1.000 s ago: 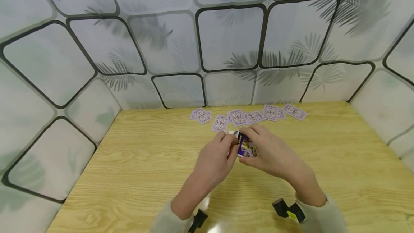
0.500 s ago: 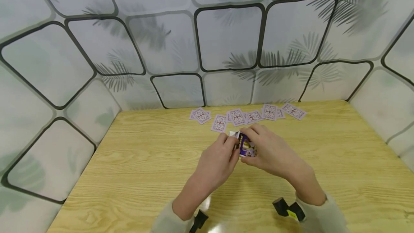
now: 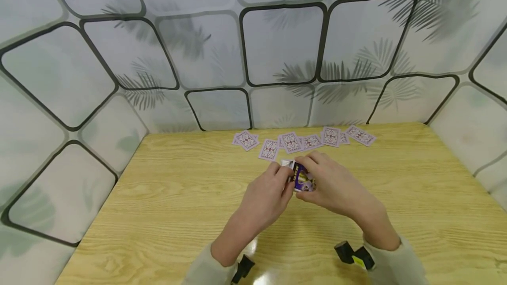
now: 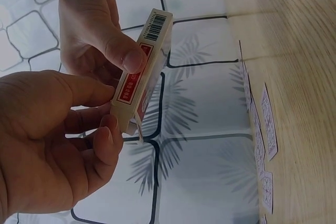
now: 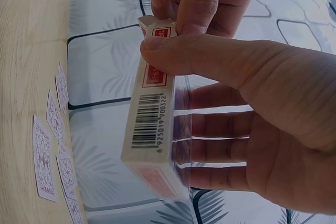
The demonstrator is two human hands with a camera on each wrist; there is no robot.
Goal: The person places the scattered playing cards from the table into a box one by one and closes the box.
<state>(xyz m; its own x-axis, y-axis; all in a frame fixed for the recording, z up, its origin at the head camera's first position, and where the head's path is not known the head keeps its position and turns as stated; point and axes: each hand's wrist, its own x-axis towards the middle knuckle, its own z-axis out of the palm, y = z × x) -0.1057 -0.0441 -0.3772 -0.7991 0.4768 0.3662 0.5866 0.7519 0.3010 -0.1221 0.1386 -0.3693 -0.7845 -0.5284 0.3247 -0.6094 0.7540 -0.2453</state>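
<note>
While the scattered playing cards (image 3: 292, 143) stay put near the back of the table (image 3: 178, 188), we notice only a slight drift rightward in the card box (image 3: 304, 178) over the last second. We have it raised above the tabletop between both hands, nearer to us than the cards. Our right hand (image 3: 334, 186) clasps it across its width, thumb on the barcode side and fingers along the opposite edge, spread only as far as the box demands. Our left hand (image 3: 265, 197) has bent fingers and thumb drawn together at the box's end, by a pale flap (image 3: 288, 162); which part they pinch, we cannot tell. With so little changed, we judge the fiddling at that end unfinished.
</note>
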